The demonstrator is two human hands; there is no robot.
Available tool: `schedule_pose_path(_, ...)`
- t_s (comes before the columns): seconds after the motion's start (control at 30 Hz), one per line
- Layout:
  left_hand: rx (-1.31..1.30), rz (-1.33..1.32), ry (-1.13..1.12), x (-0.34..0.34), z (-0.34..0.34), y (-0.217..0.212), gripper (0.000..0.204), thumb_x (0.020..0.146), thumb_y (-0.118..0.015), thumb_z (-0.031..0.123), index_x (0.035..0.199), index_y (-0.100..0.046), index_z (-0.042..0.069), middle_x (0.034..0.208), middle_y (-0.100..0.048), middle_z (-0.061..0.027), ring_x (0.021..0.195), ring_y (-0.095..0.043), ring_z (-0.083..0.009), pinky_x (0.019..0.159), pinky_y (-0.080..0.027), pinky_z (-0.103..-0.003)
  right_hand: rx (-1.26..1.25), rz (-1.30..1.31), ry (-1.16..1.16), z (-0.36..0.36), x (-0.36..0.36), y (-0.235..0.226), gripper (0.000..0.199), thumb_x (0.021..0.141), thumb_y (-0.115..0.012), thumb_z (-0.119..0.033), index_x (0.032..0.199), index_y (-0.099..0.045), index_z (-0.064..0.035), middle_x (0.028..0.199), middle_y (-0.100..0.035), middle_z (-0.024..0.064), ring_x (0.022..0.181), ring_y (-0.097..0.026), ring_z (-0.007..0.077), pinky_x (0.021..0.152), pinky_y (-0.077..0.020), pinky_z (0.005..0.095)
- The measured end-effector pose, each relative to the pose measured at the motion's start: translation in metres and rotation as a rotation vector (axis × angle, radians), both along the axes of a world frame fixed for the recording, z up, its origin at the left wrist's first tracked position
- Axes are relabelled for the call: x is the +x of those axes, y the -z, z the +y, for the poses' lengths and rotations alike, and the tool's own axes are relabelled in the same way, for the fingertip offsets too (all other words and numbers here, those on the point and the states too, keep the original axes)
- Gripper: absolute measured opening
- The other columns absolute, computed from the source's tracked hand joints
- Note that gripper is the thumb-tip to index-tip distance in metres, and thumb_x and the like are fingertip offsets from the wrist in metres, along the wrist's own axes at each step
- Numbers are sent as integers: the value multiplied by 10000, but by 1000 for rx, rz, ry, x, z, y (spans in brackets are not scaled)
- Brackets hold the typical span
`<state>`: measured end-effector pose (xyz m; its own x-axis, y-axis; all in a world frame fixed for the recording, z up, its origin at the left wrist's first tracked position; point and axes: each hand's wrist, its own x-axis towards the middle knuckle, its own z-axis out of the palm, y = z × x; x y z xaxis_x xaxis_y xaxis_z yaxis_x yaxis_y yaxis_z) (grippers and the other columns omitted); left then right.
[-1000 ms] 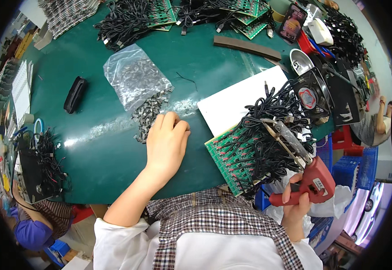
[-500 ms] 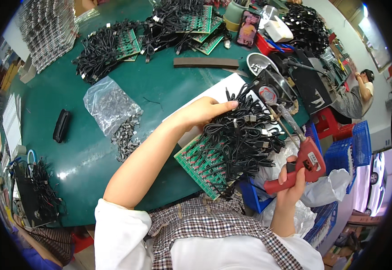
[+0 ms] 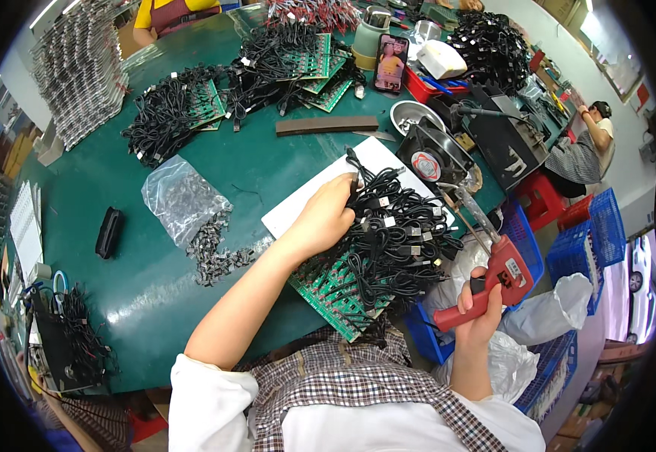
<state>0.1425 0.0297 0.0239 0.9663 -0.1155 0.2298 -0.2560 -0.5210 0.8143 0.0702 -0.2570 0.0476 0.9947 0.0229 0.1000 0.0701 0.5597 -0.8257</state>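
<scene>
Red pistol-shaped tool point(image 3: 510, 270): closed in your right hand point(image 3: 482, 310), to the right of the cables, its rods angled up and left near the fan point(image 3: 430, 160).
Black cables point(image 3: 403, 241): heaped over the green circuit board point(image 3: 335, 297) and part of the white board point(image 3: 292, 213).
Left hand point(image 3: 326, 215): your fingers curl partway against the cables' left side; you cannot tell whether they grip one.
Clear bag point(image 3: 180, 194): on your bench point(image 3: 155, 320), beside loose metal parts point(image 3: 213, 256).
</scene>
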Motion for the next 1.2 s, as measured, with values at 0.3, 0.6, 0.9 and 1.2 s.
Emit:
schedule_pose_path(0.3, 121, 57, -703, -121, 52, -12, 230, 725, -601, -9, 952, -589, 19, 849, -592, -73, 706, -548, -156, 619, -436, -263, -45, -39, -184, 0, -18, 7, 436, 877, -507, -270, 1148, -340, 28, 1053, -461, 109, 531, -436, 92, 412, -366, 201)
schedule_pose_path(0.6, 354, 75, -672, -127, 39, 14, 174, 701, -636, 42, 862, -577, 13, 796, -517, -94, 747, -516, -273, 673, -423, -350, -307, 161, -421, 50, -23, 2, 737, 708, -720, -311, 1237, -310, -2, 972, -513, 133, 522, -484, 142, 429, -412, 219)
schedule_pose_path(0.9, -400, 354, -697, -152, 35, 8, 46, 733, -611, -42, 777, -598, -39, 756, -590, -95, 627, -586, -130, 588, -488, -232, -210, 212, -653, 44, -18, 7, 571, 772, -655, -125, 1251, -368, -2, 1117, -532, 169, 709, -542, 166, 632, -454, 288)
schedule_pose_path(1.2, -843, 597, -667, -173, 22, 3, 61, 733, -603, -52, 779, -635, -75, 725, -615, -126, 608, -584, -126, 559, -475, -208, -274, 185, -703, 49, -11, 7, 503, 792, -559, 15, 1255, -365, 24, 1108, -535, 168, 677, -524, 128, 619, -470, 272)
